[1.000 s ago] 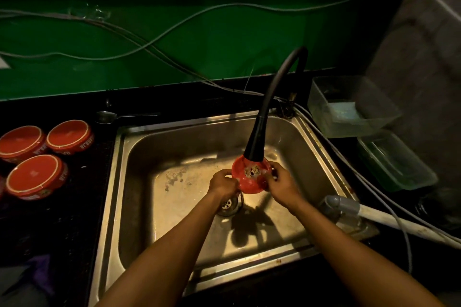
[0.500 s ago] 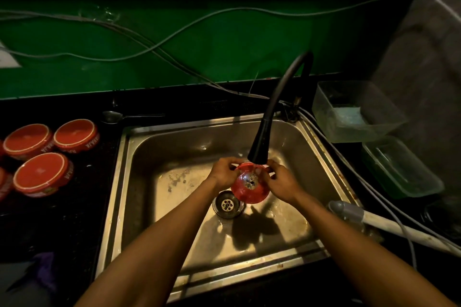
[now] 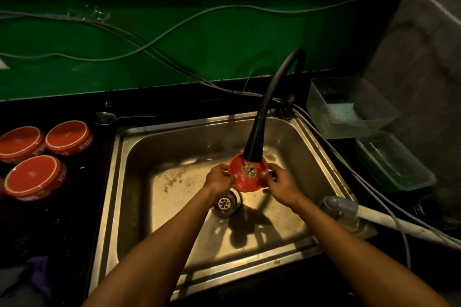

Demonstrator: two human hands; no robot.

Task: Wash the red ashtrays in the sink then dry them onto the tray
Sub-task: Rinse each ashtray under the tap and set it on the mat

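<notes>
A red ashtray (image 3: 247,177) is held over the steel sink (image 3: 174,147), right under the nozzle of the black flexible tap (image 3: 259,137), with water splashing inside it. My left hand (image 3: 218,179) grips its left rim and my right hand (image 3: 280,183) grips its right rim. The ashtray tilts toward me. Three more red ashtrays (image 3: 32,177) (image 3: 21,142) (image 3: 68,136) sit on the dark counter left of the sink. No tray can be made out for certain.
The drain (image 3: 226,203) lies just below my hands. Clear plastic containers (image 3: 349,107) (image 3: 394,159) stand right of the sink. A grey pipe (image 3: 344,207) lies across the sink's right edge. Cables hang along the green wall. A spoon (image 3: 107,117) rests behind the sink.
The ashtray has been turned and tilted under the tap between my hands, staying over the drain area. The ashtrays on the counter have not moved.
</notes>
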